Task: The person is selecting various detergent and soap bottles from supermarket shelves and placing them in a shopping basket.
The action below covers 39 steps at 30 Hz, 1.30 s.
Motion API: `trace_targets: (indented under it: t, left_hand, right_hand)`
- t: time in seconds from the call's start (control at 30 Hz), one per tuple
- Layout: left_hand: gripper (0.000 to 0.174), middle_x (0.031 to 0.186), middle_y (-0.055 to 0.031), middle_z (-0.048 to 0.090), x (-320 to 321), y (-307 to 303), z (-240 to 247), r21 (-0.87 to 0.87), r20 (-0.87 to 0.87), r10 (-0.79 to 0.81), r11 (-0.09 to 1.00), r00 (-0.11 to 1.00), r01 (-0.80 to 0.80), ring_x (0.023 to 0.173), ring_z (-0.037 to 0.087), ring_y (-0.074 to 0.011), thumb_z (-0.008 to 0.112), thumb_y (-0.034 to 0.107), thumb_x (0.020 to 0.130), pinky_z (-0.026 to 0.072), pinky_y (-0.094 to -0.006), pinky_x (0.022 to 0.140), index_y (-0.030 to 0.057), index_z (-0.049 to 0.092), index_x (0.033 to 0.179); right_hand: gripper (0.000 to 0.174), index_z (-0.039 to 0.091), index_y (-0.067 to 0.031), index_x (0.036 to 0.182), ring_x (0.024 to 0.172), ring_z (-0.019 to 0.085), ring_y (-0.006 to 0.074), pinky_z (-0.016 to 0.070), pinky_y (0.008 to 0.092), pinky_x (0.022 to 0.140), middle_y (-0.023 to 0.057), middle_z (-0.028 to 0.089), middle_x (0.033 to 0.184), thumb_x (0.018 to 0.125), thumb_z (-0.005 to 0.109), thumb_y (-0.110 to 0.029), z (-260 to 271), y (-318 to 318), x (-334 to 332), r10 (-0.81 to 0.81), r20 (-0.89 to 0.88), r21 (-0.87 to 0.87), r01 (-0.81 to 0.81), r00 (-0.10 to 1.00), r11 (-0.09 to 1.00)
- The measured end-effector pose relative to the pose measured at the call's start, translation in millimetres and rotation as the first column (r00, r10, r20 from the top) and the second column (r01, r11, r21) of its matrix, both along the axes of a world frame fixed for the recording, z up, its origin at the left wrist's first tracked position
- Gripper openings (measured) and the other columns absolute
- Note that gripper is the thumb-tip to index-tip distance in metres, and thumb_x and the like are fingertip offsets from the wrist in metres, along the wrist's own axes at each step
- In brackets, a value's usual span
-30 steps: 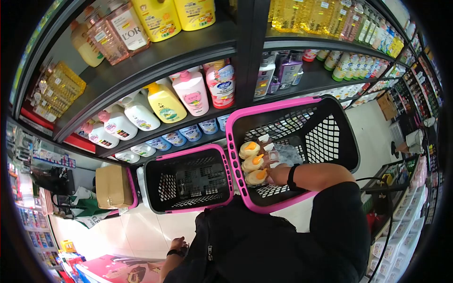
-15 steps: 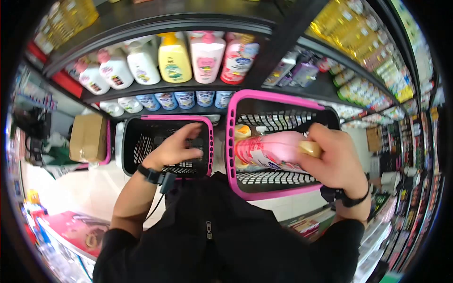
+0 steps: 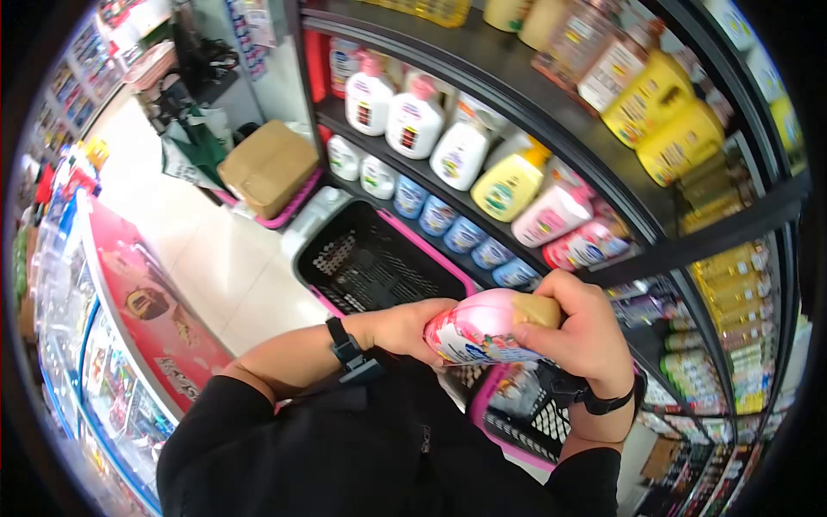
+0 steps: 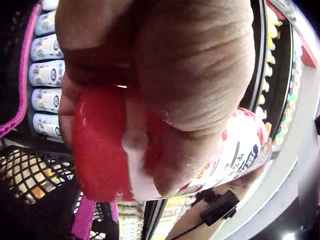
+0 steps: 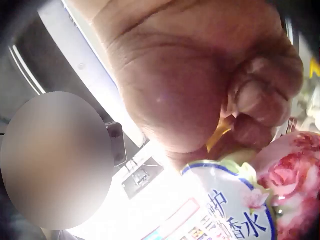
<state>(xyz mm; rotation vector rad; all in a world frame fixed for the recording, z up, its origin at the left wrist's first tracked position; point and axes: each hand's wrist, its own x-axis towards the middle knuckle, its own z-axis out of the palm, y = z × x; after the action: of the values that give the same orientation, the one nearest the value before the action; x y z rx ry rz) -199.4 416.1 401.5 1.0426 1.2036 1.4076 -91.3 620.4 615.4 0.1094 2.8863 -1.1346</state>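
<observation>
A pink bottle (image 3: 482, 323) with a floral label and a gold cap (image 3: 536, 312) lies tilted on its side in front of the person's chest. My right hand (image 3: 590, 327) grips it by the cap, thumb on the near side. At the other end, my left hand (image 3: 409, 329) holds the base. The left wrist view shows the bottle's red bottom (image 4: 100, 150) with the left thumb (image 4: 185, 155) across it. In the right wrist view, curled fingers (image 5: 260, 97) close around the cap above the label (image 5: 230, 200).
An empty-looking black basket with a pink rim (image 3: 388, 267) stands beyond the left forearm. Another pink-rimmed basket (image 3: 525, 461), holding clear plastic, is below the right hand. Shelves (image 3: 482, 198) of bottles run along the far side. A cardboard box (image 3: 269, 168) and pink display case (image 3: 155, 302) stand left.
The right hand reached into the right basket, then lifted the pink bottle out by its cap. The left hand has come from over the left basket to the bottle's base. The head view has turned.
</observation>
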Motion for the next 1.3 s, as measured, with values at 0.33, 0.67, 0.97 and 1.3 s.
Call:
trace_targets:
  t: [0.33,0.67,0.97,1.3]
  left_hand:
    - [0.079,0.134,-0.0094,0.061,-110.0,-109.9,-11.8,-0.003,0.531,0.041,0.999,0.846,-0.047,0.125,0.057,-0.02,0.084,0.006,0.079,0.0451,-0.0391,0.11,0.0042,0.041,0.146]
    - [0.084,0.132,-0.0091,0.061,-298.9,-208.1,-45.8,-0.029,0.344,0.102,0.995,0.933,-0.098,0.123,0.056,-0.0189,0.086,0.005,0.074,0.0447,-0.0362,0.109,0.0019,0.041,0.145]
    - [0.085,0.131,-0.0082,0.062,-395.9,-219.9,-55.4,-0.029,0.068,0.124,0.992,0.99,-0.123,0.118,0.059,-0.0184,0.088,0.007,0.072,0.0465,-0.0352,0.105,0.0037,0.044,0.145]
    - [0.082,0.126,-0.0097,0.064,-445.7,-201.0,-63.0,-0.057,0.071,0.126,0.991,0.99,-0.122,0.115,0.06,-0.0188,0.089,0.009,0.071,0.0484,-0.0348,0.102,0.001,0.048,0.141]
  right_hand:
    - [0.104,0.037,-0.0022,0.148,0.13,0.051,0.03,0.0445,0.0422,0.109,0.0152,0.041,0.146,0.062,0.094,-0.018,-72.2,-76.0,-133.7,0.192,-0.073,-0.396,-0.205,0.979,0.895]
    - [0.076,0.046,-0.0003,0.141,0.122,0.055,0.0184,0.0436,0.0355,0.106,0.009,0.057,0.132,0.075,0.083,0.0,-111.8,-195.9,-309.4,-0.005,0.058,-0.576,0.038,0.998,0.817]
    - [0.041,0.063,-0.0027,0.111,0.096,0.064,0.0324,0.0507,0.0392,0.083,0.0156,0.065,0.102,0.085,0.077,-0.031,-52.3,-215.8,-409.4,0.09,-0.009,0.138,-0.088,0.996,0.987]
    - [0.039,0.061,-0.0053,0.089,0.074,0.066,0.0412,0.0511,0.0484,0.065,0.0189,0.067,0.076,0.088,0.07,-0.044,-63.9,-216.6,-439.0,-0.095,-0.027,0.469,0.096,0.995,0.878]
